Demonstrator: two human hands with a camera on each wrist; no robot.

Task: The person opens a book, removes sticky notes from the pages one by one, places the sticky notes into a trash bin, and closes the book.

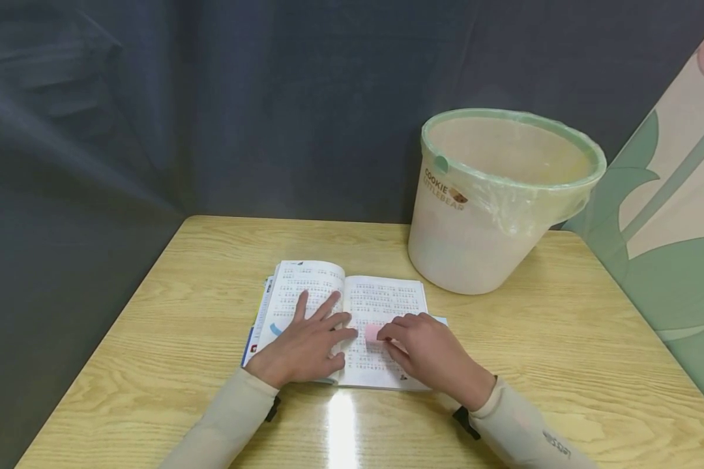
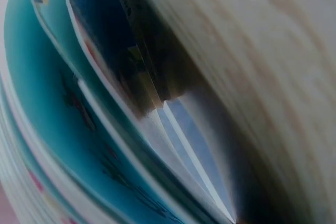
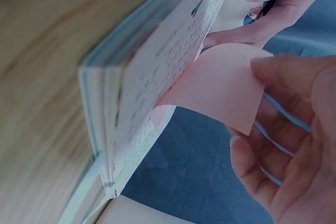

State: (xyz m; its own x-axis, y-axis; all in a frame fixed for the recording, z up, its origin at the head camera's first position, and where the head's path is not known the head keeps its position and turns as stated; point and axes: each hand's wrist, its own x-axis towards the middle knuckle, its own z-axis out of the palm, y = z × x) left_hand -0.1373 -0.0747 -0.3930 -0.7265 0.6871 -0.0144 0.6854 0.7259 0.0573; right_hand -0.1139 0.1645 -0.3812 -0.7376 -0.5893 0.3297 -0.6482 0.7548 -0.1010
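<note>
A book (image 1: 387, 296) lies open near the middle of a wood-grain counter (image 1: 152, 339), seen from the head of a person in pale sleeves (image 1: 229, 417). The left hand (image 1: 308, 345) rests across the left page, its fingers (image 1: 326, 306) spread wide and holding nothing, their tips reaching over the central fold. The right hand (image 1: 434, 352) is over the right page, its fingers closed in a pinch on the free edge of a pink note (image 1: 372, 332). In the right wrist view the note curves up from the page, its other edge against the paper. A blue shape (image 1: 276, 329) shows on the left page. Beyond the book, to the right, stands a whitish bin (image 1: 469, 241) with a green rim and a clear liner. A dark cloth (image 1: 299, 130) hangs behind the counter.
</note>
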